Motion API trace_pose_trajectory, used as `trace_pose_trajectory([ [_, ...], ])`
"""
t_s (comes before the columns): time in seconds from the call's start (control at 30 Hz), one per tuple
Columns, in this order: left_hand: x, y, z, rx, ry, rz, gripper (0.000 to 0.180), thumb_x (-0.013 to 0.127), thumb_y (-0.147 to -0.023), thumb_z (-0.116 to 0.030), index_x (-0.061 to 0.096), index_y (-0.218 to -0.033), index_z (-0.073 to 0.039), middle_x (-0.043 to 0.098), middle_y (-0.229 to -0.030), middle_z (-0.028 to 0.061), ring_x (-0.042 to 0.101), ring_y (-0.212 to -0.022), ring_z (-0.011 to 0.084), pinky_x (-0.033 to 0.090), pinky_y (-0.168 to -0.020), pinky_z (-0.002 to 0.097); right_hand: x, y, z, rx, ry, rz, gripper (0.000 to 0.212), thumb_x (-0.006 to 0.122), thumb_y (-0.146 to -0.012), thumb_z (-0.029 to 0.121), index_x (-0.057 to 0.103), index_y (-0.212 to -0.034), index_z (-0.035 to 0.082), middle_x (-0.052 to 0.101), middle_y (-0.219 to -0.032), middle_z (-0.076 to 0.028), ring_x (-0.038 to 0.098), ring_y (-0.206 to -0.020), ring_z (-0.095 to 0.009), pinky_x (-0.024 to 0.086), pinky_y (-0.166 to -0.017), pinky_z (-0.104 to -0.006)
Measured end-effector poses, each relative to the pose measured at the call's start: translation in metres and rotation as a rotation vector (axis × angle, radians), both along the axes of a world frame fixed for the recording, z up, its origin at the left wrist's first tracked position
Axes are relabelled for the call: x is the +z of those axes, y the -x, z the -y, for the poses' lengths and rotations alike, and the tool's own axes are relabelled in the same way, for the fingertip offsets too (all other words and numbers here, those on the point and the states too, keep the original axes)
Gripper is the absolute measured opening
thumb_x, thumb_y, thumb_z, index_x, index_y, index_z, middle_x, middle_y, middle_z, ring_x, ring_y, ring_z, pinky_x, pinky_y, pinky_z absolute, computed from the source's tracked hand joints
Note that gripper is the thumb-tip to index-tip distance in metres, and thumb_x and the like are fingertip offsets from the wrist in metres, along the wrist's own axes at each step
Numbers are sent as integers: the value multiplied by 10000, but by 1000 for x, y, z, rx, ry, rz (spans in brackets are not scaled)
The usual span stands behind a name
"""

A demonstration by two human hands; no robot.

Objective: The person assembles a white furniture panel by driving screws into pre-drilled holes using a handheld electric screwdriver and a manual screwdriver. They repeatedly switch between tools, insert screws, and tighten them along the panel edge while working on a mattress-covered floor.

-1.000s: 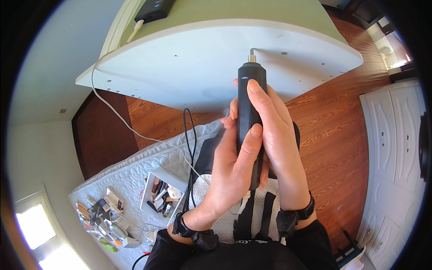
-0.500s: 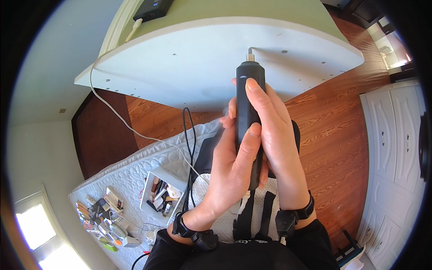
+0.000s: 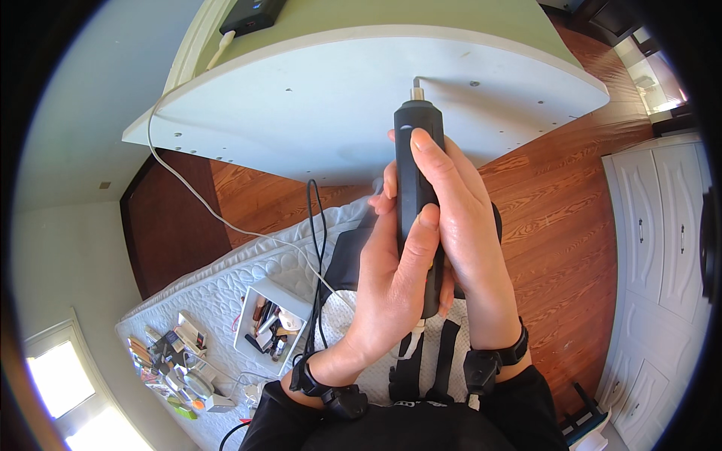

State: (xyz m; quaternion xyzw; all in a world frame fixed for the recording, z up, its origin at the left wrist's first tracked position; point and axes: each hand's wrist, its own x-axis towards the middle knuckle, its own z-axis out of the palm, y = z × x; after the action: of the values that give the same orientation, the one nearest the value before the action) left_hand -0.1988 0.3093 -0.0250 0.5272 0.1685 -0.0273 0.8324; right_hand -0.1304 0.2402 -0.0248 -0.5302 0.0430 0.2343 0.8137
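Note:
Both hands grip a black electric screwdriver [image 3: 418, 158]. It points away from me, its metal bit touching or nearly touching a white panel [image 3: 338, 94]. My left hand [image 3: 395, 278] wraps the lower body from the left, with its thumb along the front. Higher up, my right hand [image 3: 459, 195] holds it from the right, thumb near the tool's top end. Several small holes and fittings dot the panel, among them a round fitting [image 3: 474, 83] right of the bit. The surface right under the bit tip is too small to make out.
A white cable [image 3: 197, 194] runs from the panel's left edge across to my lap. On the quilted mattress [image 3: 195, 289] stand a white box [image 3: 259, 289] of cosmetics and a pile of small items [image 3: 180, 368]. A black device [image 3: 252, 15] rests above the panel. White cabinets [image 3: 654, 225] stand right.
Hardly anything differs. The screwdriver's tip and the panel sit very slightly higher in the picture; both hands keep the same grip.

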Motion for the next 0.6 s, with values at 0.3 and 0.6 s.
trace_pose_trajectory([
  [0.3, 4, -1, 1, -4, 27, -14, 459, 429, -1029, -232, 274, -1347, 60, 545, -801, 47, 477, -433, 68, 388, -399, 214, 1, -2, 2, 11, 5, -35, 477, 530, -969, 391, 540, -1167, -43, 565, -771, -72, 573, -727, -165, 504, -744, -291],
  [0.6, 4, 0, 1, -31, 50, -8, 476, 441, -1026, -240, 307, -1363, 69, 578, -851, 66, 500, -457, 76, 404, -417, 233, 2, -4, 2, -19, -35, -50, 365, 523, -967, 378, 515, -960, 13, 556, -800, -70, 576, -728, -161, 489, -687, -307],
])
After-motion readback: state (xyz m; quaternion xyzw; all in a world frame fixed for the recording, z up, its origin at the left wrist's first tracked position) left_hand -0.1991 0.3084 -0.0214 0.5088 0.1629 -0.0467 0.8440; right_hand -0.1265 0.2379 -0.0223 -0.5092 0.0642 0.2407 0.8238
